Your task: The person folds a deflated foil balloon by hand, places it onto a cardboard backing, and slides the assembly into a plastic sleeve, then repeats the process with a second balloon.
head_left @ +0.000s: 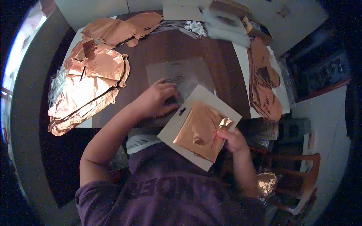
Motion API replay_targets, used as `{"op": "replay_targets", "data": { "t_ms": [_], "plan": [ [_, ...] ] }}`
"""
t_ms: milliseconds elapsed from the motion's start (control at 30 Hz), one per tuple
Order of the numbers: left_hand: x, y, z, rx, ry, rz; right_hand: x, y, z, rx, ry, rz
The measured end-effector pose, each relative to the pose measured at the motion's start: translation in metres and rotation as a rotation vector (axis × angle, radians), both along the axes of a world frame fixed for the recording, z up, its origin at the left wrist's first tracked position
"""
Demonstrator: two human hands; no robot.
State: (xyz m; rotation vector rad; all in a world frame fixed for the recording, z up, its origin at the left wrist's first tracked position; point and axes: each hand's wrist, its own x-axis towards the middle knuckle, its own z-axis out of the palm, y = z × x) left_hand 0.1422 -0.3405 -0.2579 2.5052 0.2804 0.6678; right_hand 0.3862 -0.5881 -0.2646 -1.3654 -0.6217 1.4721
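A white card [163, 132] with a hang hole is tilted in front of my body, and a folded copper-coloured foil piece [198, 130] lies on it. My right hand [230, 138] grips both at their right edge, thumb on top of the foil. Over the front part of the dark table, my left hand [161, 98] has its fingers curled at a clear plastic bag [184, 73] with small print. Whether those fingers pinch the bag is hard to make out.
Copper foil shapes [94, 79] are stacked at the left of the brown table [151, 51], with more [264, 81] at the right. White clips or ties [196, 28], a cardboard box [257, 30] and plastic bags [226, 28] sit at the back. A wooden chair [311, 177] stands lower right.
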Motion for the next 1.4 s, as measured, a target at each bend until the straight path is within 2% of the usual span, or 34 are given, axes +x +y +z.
{"op": "replay_targets", "data": {
  "t_ms": [167, 267, 367, 467, 567, 667, 767, 867, 967, 1100, 1167, 1267, 1400],
  "plan": [
    [-0.001, -0.001, 0.005, 0.147, 0.053, -0.020, -0.016, 0.004, 0.006, -0.045, 0.108, 0.019],
    [-0.003, 0.002, 0.005, 0.056, 0.125, -0.044, -0.024, 0.006, 0.007, -0.015, 0.121, -0.030],
    [0.001, 0.009, 0.010, -0.032, 0.105, -0.135, -0.009, -0.006, -0.016, -0.064, 0.216, -0.010],
    [0.011, 0.013, 0.012, -0.069, 0.164, -0.176, -0.036, 0.001, 0.002, -0.116, 0.116, -0.166],
    [0.014, 0.006, 0.031, -0.077, 0.355, -0.193, -0.052, 0.001, -0.010, 0.042, -0.063, -0.275],
    [0.011, 0.015, 0.017, -0.042, 0.315, -0.218, -0.052, -0.007, 0.016, -0.107, -0.304, -0.178],
    [0.012, 0.014, 0.046, -0.088, 0.466, -0.235, -0.060, -0.017, 0.018, -0.048, -0.403, -0.194],
    [0.016, 0.014, 0.033, -0.055, 0.351, -0.246, -0.068, -0.022, 0.015, 0.002, -0.510, -0.243],
    [0.020, 0.012, 0.025, -0.067, 0.354, -0.213, -0.084, -0.020, 0.012, 0.061, -0.571, -0.291],
    [0.016, 0.005, 0.031, 0.010, 0.285, -0.150, -0.083, -0.026, -0.007, 0.048, -0.617, -0.237],
    [0.012, 0.004, 0.033, 0.052, 0.244, -0.098, -0.088, -0.025, 0.003, 0.049, -0.613, -0.277],
    [0.015, 0.017, 0.017, 0.035, 0.180, -0.172, -0.091, -0.025, 0.014, 0.032, -0.650, -0.261],
    [0.022, 0.020, 0.025, -0.081, 0.286, -0.299, -0.093, -0.023, 0.019, 0.069, -0.758, -0.235]
  ]
}}
